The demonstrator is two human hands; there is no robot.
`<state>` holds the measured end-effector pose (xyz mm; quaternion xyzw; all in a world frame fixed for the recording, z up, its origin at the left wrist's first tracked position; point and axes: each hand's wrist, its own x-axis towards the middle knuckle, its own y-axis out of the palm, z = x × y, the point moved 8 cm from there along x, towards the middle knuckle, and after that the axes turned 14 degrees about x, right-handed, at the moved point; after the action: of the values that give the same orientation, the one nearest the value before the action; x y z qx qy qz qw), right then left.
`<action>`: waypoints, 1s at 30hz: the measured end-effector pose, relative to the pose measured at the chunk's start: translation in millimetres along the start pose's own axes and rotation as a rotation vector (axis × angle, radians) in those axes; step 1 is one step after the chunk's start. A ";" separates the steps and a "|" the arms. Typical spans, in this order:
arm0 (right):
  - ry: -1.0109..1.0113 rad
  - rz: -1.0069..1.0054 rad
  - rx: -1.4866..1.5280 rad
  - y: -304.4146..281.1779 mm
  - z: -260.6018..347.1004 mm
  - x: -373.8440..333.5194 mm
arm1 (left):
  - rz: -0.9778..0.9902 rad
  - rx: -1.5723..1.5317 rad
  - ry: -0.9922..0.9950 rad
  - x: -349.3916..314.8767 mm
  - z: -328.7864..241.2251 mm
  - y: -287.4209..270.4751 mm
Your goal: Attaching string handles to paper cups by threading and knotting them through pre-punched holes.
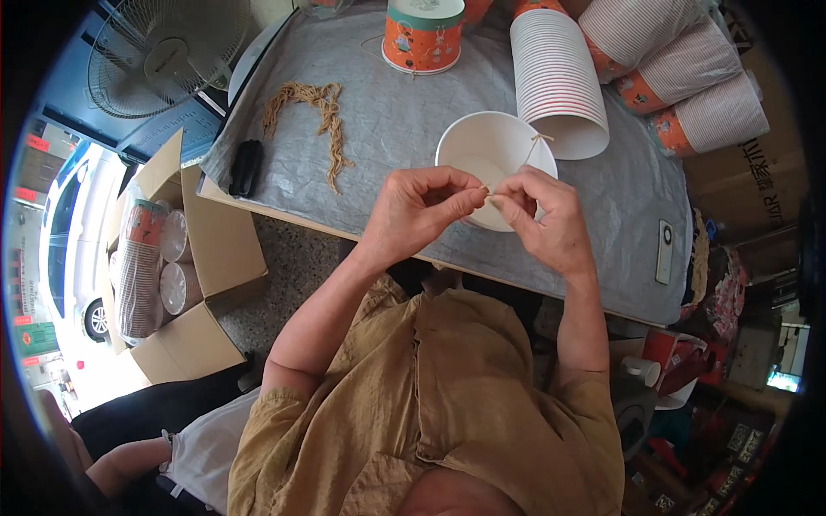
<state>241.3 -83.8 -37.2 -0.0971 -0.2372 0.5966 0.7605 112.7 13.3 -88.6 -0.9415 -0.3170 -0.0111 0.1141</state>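
Note:
A white paper bucket (469, 138) stands on the cloth-covered table, its open mouth facing up. A thin tan cord (539, 139) is fixed at the right side of its rim and runs down inside toward my fingers. Over the near part of the bucket, my left hand (413, 215) and my right hand (555, 225) meet fingertip to fingertip. Both are closed in a pinch on the cord, of which only a tiny bit shows between them. The fingers hide the rest of it and part of the near rim.
Tan cords (323, 99) lie loose on the grey cloth (379, 103), near a black case (246, 168). A printed orange bucket (422, 39) and a long stack of buckets (559, 73) stand behind. Wrapped stacks (688, 77) fill the right; an open carton (224, 258) sits left.

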 end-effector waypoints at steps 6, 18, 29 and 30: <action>-0.248 -0.176 0.029 -14.5 15.1 -15.3 | -0.062 0.306 0.198 -9.2 -19.9 2.2; -0.431 -0.524 -0.250 -50.1 45.8 -34.1 | -0.004 0.451 0.420 -37.5 -32.3 6.5; -0.592 -0.149 -0.035 -19.2 126.6 14.1 | -0.351 -0.124 0.081 -59.7 9.8 -19.7; -0.569 -0.184 -0.019 -32.1 112.8 5.5 | -0.396 -0.216 0.030 -63.0 17.9 -26.8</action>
<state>216.2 -102.4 75.9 0.0888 -0.4544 0.5263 0.7132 45.4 0.5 -106.4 -0.8674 -0.4907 -0.0813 0.0129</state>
